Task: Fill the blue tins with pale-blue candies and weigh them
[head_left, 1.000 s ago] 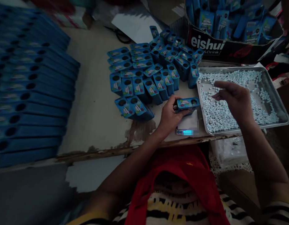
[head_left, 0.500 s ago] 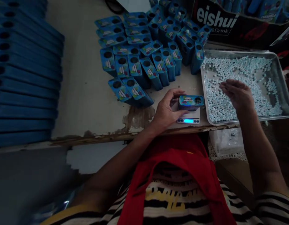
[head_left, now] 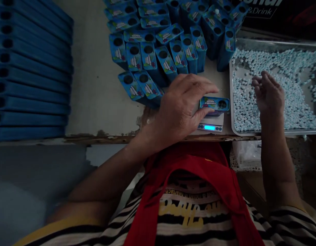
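Note:
My left hand reaches around a small blue candy box that stands upright on a digital scale. The thumb lies over the box's near edge and the fingers stretch behind it, apart from the thumb. Pale round pieces show in the dark hole in the box's top. The scale's display glows blue; its digits are unreadable. Over the metal tray of pale blue and white candies, my right hand hovers with loosely curled, parted fingers. I see nothing held in it.
Several upright blue boxes with holes in their tops crowd the table behind the scale. At the left is a long row of blue boxes. A black printed carton stands behind the tray. The worn table edge runs near my body.
The view has shifted. My left hand has risen and spread over the box on the scale. My right hand's pinched fingers have loosened and turned upward over the tray.

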Demonstrator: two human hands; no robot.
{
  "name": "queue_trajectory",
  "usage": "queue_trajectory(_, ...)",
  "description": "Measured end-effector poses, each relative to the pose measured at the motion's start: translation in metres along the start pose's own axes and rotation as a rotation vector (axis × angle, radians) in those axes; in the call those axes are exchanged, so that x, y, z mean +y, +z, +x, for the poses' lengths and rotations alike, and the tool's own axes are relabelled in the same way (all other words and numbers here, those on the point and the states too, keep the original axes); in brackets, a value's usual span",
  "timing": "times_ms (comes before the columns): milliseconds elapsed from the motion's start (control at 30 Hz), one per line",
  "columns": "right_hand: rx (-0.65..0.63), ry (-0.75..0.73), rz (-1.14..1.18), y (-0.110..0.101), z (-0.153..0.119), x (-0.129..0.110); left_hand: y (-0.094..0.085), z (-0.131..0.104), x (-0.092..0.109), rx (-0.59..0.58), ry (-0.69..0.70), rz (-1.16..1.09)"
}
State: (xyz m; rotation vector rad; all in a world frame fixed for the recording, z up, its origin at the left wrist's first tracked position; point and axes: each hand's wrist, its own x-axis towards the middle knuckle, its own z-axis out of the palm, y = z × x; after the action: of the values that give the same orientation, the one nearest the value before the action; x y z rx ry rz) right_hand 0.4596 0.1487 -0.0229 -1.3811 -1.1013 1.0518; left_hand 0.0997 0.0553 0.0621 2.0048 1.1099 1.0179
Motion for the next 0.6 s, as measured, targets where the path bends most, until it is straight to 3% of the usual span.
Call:
queue_trajectory(133,-0.034,0.021,-0.038,0.015,-0.007,-0.009,0.001,0.008,-0.004,-0.024,-0.002,-0.015)
queue_trajectory(267,-0.067,0.004,-0.100,0.027,-0.010,-0.014,0.002,0.014,-0.016,-0.192,0.140,0.161)
queue_trajectory(400,-0.020,-0.013,-0.108,0.033,-0.014,-0.019,0.021,0.020,-0.020,-0.246,0.154,0.308)
queue_trajectory(500,0.058,-0.021,-0.179,0.030,-0.025,-0.029,0.036,0.024,-0.004,-0.345,0.132,0.397)
queue_trajectory(567,0.209,-0.085,-0.377,0.022,-0.033,-0.032,0.032,0.025,0.009,-0.446,0.157,0.399)
queue_trajectory(600,0.261,-0.185,-0.528,0.017,-0.036,-0.030,0.022,0.027,0.014,-0.452,0.168,0.376)
